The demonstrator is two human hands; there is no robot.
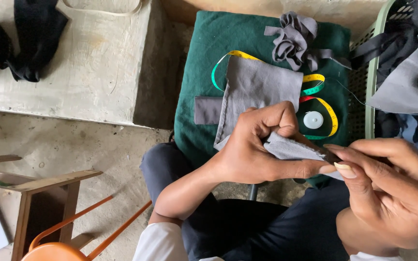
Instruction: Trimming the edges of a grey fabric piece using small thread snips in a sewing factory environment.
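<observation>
Gripping a folded piece of grey cloth (293,147) in the left hand (257,150), fingers curled shut around it, thumb stretching along its lower edge. Pinching the dark tip of that same cloth between thumb and forefinger of the right hand (388,188), closed on it just where the two hands are meeting. Holding the piece above the lap, over dark trousers (291,227), near the front edge of a green cushion (194,125).

Lying on the cushion just behind the hands: a larger grey fabric panel (260,89), partly hidden by the left knuckles; a small darker grey patch (208,110) touching its left side; a yellow and green measuring tape (326,108) looping under and around the panel; a round white plastic disc (313,120) sitting inside the tape's loop; a tangle of grey strips (293,41) at the far edge.

Standing just right of the cushion, a pale green plastic basket (369,72) holding grey and dark cloth. Sitting on a rough concrete floor (73,145); rising to the left, a raised concrete slab (83,63) carrying black cloth (35,34). Showing at lower left, a wooden stool (49,193) and an orange chair frame (73,237).
</observation>
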